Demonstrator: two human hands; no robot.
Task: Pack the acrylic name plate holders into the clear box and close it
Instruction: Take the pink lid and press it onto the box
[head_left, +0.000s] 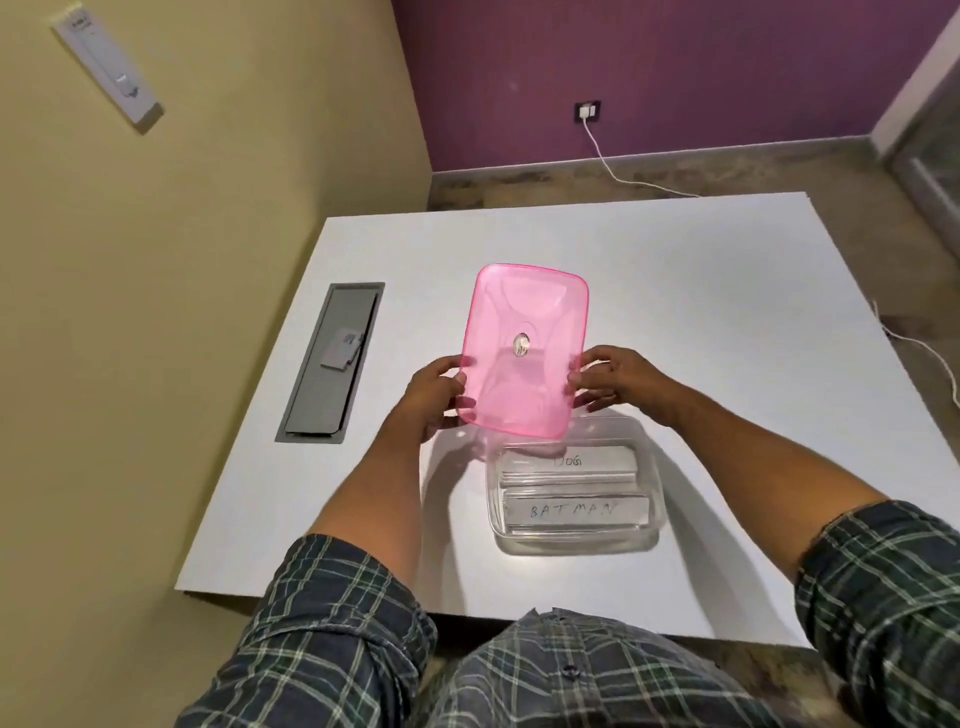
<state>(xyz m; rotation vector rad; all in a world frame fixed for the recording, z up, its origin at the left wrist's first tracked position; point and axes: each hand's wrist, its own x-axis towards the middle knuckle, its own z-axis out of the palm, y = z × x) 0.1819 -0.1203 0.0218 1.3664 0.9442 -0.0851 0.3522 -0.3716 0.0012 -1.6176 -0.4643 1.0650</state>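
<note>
A translucent pink lid (524, 353) is held up in the air, tilted, above the far edge of the clear box (652, 522). My left hand (434, 397) grips the lid's left edge and my right hand (610, 382) grips its right edge. The clear box stands open on the white table (727, 322). Inside it lie two acrylic name plate holders side by side: the farther one (569, 463) carries a short handwritten word, the nearer one (574, 512) reads BATMAN.
A grey cable hatch (332, 364) is set into the table at the left. A beige wall runs close along the table's left side. A white cable (914, 353) hangs off the table's right edge onto the floor.
</note>
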